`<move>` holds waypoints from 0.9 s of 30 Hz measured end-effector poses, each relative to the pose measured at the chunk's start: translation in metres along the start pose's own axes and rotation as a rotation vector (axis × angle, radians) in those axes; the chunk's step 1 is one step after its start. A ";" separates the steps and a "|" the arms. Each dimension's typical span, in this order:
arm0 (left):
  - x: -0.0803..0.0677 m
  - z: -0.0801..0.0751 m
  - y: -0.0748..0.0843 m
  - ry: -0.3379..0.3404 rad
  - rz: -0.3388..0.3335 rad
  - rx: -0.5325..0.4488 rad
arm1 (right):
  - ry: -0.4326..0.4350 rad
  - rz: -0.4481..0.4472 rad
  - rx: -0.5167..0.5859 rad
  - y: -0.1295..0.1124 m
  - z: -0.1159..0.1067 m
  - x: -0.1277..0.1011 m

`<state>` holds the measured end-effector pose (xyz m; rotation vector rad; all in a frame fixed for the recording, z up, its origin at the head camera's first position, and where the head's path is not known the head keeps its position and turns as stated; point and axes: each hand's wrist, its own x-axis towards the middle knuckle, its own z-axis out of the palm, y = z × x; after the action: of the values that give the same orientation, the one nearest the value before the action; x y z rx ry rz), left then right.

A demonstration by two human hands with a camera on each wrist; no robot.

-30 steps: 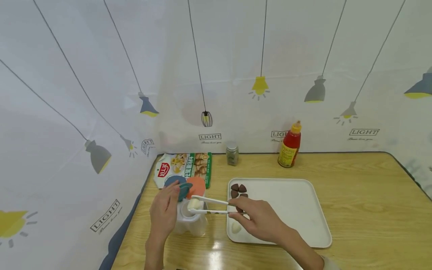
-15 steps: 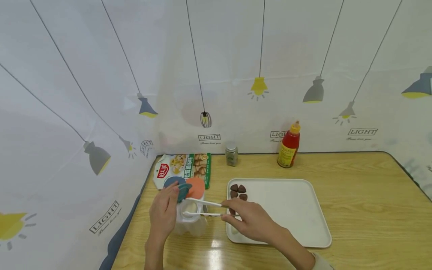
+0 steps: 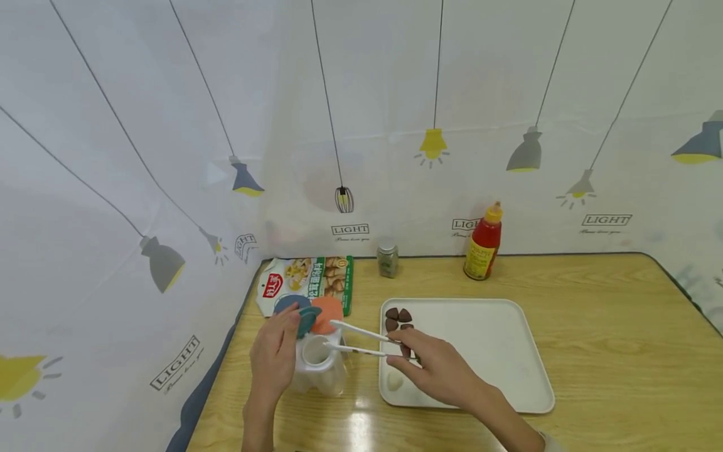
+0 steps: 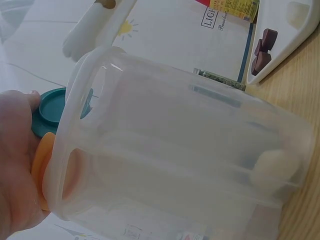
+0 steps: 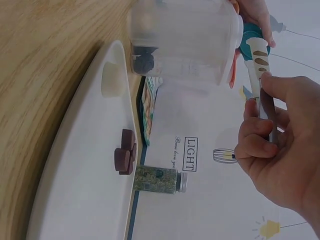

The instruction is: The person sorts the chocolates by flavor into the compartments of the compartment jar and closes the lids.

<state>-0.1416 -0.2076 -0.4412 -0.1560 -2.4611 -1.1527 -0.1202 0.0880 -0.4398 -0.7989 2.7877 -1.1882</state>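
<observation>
"One pair of tongs (image 3: 361, 331) is in use; who has it, and what is between its tips?"

"The right hand (image 3: 437, 365) grips it. The tongs' white arms are spread, with nothing between them. Taking twelve o'clock as straight away from the person, they point between nine and ten."

"And the left hand (image 3: 273, 351)?"

"Fingers outstretched, it rests against a teal lid (image 3: 308, 320), tilted up from a container (image 3: 319, 378)."

"Where do things lie from the tips?"

"The container's uncovered round mouth is just beside them, toward seven o'clock; whether the lower tip touches the rim, I cannot tell. A pale piece (image 3: 394, 380) lies on the tray (image 3: 480, 351) at four o'clock, nearer the right hand. It looks smooth and rounded, with no clear long axis."

"Materials?"

"The container is cloudy, see-through plastic, upright, with a second pale piece (image 4: 275, 170) showing low inside. The blue lid (image 3: 290, 303) sits toward eleven from the mouth, the orange lid (image 3: 327, 315) just past twelve. The tray is white, smooth, round-cornered; dark brown wedges (image 3: 392, 324) cluster near its ten o'clock corner."

"Farther out?"

"On the wood-grain table (image 3: 604, 339), from the right hand: a glossy packet (image 3: 333, 279) at ten, a jar of green flakes (image 3: 387, 260) at eleven, a red bottle (image 3: 487, 238) at one."
</observation>
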 end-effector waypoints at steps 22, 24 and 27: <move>-0.001 -0.001 0.001 -0.007 -0.027 0.013 | 0.045 0.182 -0.058 0.054 0.005 -0.063; -0.001 -0.001 0.002 -0.011 -0.027 0.009 | 0.045 0.177 -0.091 0.056 0.007 -0.068; 0.000 0.000 0.001 -0.013 -0.026 0.006 | 0.055 0.167 -0.143 0.059 0.010 -0.075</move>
<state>-0.1411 -0.2070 -0.4406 -0.1299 -2.4842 -1.1592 -0.0795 0.1502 -0.5007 -0.5344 2.9417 -1.0100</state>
